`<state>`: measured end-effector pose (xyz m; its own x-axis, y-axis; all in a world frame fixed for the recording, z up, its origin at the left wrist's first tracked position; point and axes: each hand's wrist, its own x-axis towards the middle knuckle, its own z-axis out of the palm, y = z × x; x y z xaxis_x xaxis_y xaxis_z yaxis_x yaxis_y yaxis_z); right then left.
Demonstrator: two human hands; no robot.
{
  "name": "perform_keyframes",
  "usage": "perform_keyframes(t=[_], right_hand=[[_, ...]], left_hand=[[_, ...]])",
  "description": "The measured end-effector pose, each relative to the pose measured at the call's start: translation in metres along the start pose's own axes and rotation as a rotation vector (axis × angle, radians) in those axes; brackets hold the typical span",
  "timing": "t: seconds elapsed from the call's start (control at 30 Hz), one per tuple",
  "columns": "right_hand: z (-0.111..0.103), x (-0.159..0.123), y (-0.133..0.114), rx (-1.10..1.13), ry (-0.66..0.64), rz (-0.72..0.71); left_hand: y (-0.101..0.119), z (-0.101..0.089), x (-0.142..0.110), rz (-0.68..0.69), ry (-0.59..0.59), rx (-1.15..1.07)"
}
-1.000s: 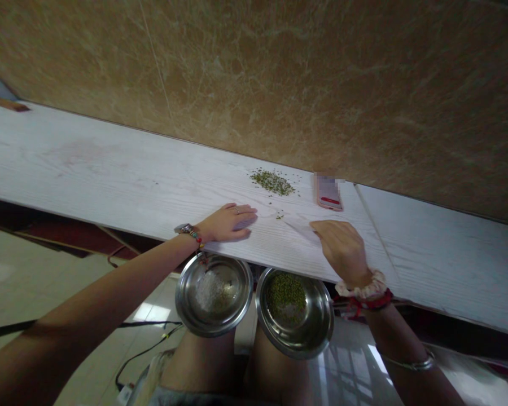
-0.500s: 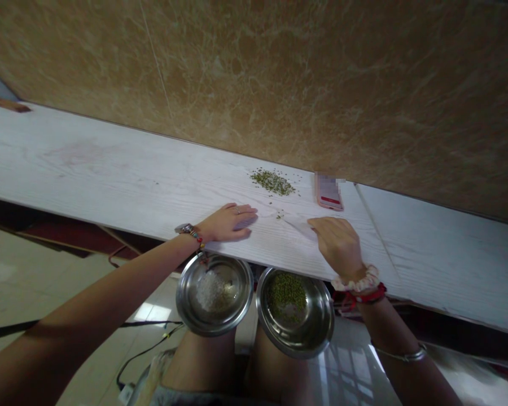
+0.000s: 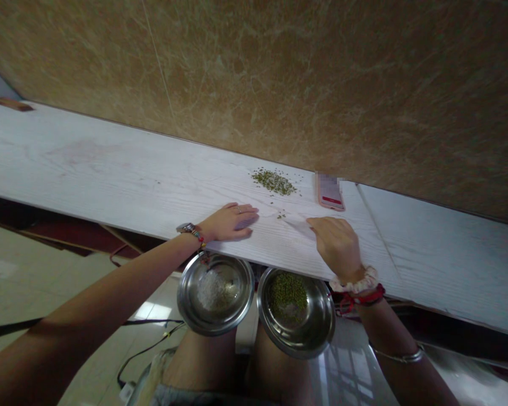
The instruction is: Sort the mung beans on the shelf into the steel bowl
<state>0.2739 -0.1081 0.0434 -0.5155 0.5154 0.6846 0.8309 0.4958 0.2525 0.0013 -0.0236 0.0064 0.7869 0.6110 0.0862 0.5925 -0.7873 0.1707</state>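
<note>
My left hand [image 3: 231, 222] lies flat and open on the white wooden board [image 3: 110, 175], fingers stretched to the right. My right hand [image 3: 336, 242] rests on the board with its fingers curled, pressing a thin pale card-like piece [image 3: 298, 225] that points toward a few loose green beans [image 3: 280, 215]. A larger heap of green beans [image 3: 273, 181] lies further back. On my lap sit two steel bowls: the left bowl [image 3: 215, 293] holds whitish grains, the right bowl [image 3: 296, 312] holds green beans.
A pink phone [image 3: 330, 193] lies on the board right of the bean heap. A brown marbled wall [image 3: 279, 79] rises behind the board. Black cables [image 3: 148, 349] run over the tiled floor at the lower left. A seam [image 3: 375, 225] divides the board on the right.
My right hand has crept slightly left and away from me along the board. The left hand has stayed in place. The view has shifted a little.
</note>
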Motion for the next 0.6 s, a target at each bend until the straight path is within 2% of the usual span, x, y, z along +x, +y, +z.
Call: perform_keyframes(t=[0.6], right_hand=[[0.0059, -0.0024, 0.0021, -0.009, -0.028, 0.033]], left_hand=[[-0.0005, -0.0002, 0.0004, -0.001, 0.002, 0.003]])
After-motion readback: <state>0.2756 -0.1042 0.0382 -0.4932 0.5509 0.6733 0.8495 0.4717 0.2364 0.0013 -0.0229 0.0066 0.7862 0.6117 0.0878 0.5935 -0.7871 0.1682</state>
